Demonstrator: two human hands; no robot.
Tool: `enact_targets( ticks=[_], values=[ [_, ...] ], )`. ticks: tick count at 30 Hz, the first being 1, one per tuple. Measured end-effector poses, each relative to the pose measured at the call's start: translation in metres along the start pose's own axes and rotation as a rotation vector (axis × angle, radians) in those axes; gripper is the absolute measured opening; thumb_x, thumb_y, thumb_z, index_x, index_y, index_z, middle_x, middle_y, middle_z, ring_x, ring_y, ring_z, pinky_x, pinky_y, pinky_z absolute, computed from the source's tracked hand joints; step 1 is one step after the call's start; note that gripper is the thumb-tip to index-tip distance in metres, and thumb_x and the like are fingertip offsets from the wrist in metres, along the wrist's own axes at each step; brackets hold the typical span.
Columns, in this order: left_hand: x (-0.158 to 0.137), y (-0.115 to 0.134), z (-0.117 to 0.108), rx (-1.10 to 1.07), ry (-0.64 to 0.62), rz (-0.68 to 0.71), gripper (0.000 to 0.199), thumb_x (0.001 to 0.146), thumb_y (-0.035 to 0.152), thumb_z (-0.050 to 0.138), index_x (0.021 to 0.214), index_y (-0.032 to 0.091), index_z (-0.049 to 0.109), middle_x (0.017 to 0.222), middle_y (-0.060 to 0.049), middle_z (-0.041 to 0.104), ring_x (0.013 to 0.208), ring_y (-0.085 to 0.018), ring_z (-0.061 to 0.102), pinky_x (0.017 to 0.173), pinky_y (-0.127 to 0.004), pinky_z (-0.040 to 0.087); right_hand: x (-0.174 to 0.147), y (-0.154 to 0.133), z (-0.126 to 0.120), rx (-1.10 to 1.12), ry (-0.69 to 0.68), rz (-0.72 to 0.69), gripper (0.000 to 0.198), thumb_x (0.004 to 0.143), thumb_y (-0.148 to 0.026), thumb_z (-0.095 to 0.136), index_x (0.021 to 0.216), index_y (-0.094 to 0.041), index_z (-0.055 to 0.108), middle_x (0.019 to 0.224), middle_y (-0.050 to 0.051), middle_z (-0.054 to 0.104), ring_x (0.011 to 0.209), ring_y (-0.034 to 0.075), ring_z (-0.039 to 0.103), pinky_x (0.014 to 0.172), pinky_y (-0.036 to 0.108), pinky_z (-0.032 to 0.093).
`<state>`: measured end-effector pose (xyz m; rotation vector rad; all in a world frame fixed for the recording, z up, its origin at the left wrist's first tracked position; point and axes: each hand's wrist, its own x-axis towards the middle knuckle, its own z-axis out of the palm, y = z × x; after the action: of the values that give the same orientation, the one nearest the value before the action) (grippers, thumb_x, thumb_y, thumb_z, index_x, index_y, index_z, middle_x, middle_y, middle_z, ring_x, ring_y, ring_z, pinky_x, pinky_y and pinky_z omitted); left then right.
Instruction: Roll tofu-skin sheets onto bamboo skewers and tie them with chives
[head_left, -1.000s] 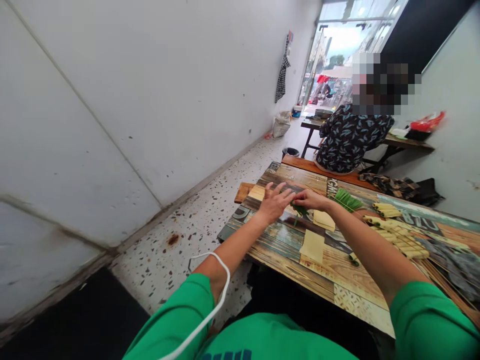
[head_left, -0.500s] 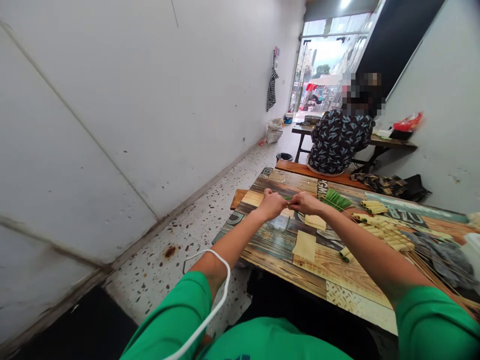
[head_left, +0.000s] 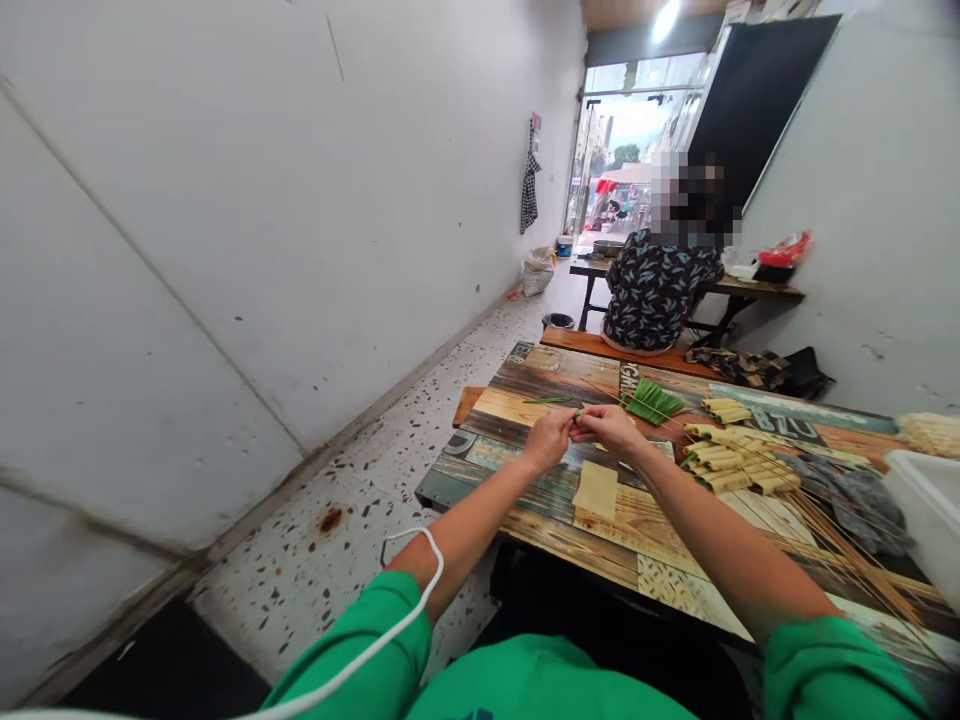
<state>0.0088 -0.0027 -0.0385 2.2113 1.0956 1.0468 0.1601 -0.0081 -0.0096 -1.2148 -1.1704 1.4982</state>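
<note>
My left hand (head_left: 550, 442) and my right hand (head_left: 609, 428) meet over the table, fingertips pinched together. A small bit of green chives (head_left: 576, 418) shows between them; the rest is hidden by the fingers. A few loose chives (head_left: 547, 400) lie just beyond my left hand. A flat, pale yellow sheet of tofu skin (head_left: 598, 488) rests below my right hand, nearer my body. Past that hand sits a pile of cut chives (head_left: 651, 401). To its right are several tofu skin rolls (head_left: 739, 462) with green ends, in rows with thin sticks.
Bamboo skewers (head_left: 862, 560), a grey cloth (head_left: 862, 505) and a white tub (head_left: 926, 515) occupy the table's right side. Across the wooden table (head_left: 525, 520), a person (head_left: 660, 290) sits on a bench (head_left: 592, 340), back turned. A wall (head_left: 337, 250) runs along the left.
My hands have come closer together and lower, toward the tofu skin sheet. The loose chives beyond them now show more fully. The view has shifted slightly, revealing more of the white tub.
</note>
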Motion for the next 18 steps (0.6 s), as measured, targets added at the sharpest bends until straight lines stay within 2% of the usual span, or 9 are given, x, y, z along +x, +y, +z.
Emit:
enact_targets(
  ticks=[3,5,8,10,13,16,18],
  values=[
    [-0.005,0.005,0.007,-0.023,-0.053,0.012,0.032,0.095,0.019,0.041,0.098,0.017,0.072,0.091,-0.007,0.073,0.085,-0.017,0.064,0.08,-0.026,0.049,-0.01,0.011,-0.002,0.131,0.052,0.032,0.031,0.066,-0.033,0.085,0.063,-0.016,0.059,0.057,0.002,0.068,0.048,0.011,0.064,0.052,0.02,0.058],
    [-0.005,0.007,0.005,-0.126,-0.128,-0.009,0.029,0.094,0.022,0.045,0.098,0.017,0.073,0.087,-0.005,0.072,0.082,-0.016,0.063,0.079,-0.026,0.05,-0.019,0.015,-0.005,0.158,0.068,0.024,0.038,0.06,-0.038,0.089,0.063,-0.017,0.058,0.056,0.001,0.067,0.047,0.01,0.063,0.052,0.02,0.058],
    [-0.007,0.008,0.0,-0.469,-0.263,-0.162,0.03,0.09,0.03,0.055,0.108,0.013,0.072,0.08,-0.004,0.072,0.07,-0.013,0.062,0.071,-0.025,0.051,-0.036,0.019,-0.014,0.159,0.032,-0.009,0.045,0.049,-0.044,0.093,0.067,-0.017,0.061,0.06,0.0,0.069,0.053,0.011,0.066,0.057,0.02,0.059],
    [-0.011,0.009,0.0,-0.69,-0.312,-0.283,0.038,0.084,0.035,0.065,0.109,0.009,0.072,0.074,-0.004,0.071,0.061,-0.011,0.059,0.065,-0.024,0.051,-0.047,0.021,-0.019,0.121,0.003,-0.043,0.047,0.048,-0.047,0.092,0.068,-0.017,0.062,0.062,0.001,0.07,0.056,0.012,0.067,0.059,0.022,0.059],
    [-0.016,0.014,0.007,-0.815,-0.242,-0.387,0.04,0.069,0.034,0.08,0.098,0.007,0.076,0.07,-0.005,0.071,0.058,-0.01,0.059,0.063,-0.024,0.052,-0.06,0.024,-0.026,0.035,-0.001,-0.068,0.047,0.052,-0.05,0.09,0.07,-0.017,0.062,0.064,0.003,0.071,0.058,0.014,0.069,0.062,0.026,0.059],
    [-0.019,0.02,0.016,-0.781,-0.151,-0.428,0.033,0.063,0.027,0.084,0.089,0.009,0.078,0.071,-0.006,0.073,0.06,-0.011,0.062,0.064,-0.025,0.054,-0.068,0.027,-0.031,-0.049,0.015,-0.085,0.049,0.053,-0.053,0.088,0.072,-0.017,0.061,0.065,0.004,0.072,0.06,0.017,0.07,0.064,0.031,0.059],
    [-0.02,0.022,0.019,-0.737,-0.142,-0.439,0.028,0.062,0.022,0.084,0.086,0.01,0.078,0.071,-0.005,0.074,0.06,-0.011,0.064,0.064,-0.025,0.055,-0.073,0.03,-0.033,-0.124,0.032,-0.12,0.049,0.055,-0.056,0.086,0.071,-0.017,0.06,0.065,0.004,0.071,0.061,0.017,0.069,0.064,0.032,0.058]
  ],
)
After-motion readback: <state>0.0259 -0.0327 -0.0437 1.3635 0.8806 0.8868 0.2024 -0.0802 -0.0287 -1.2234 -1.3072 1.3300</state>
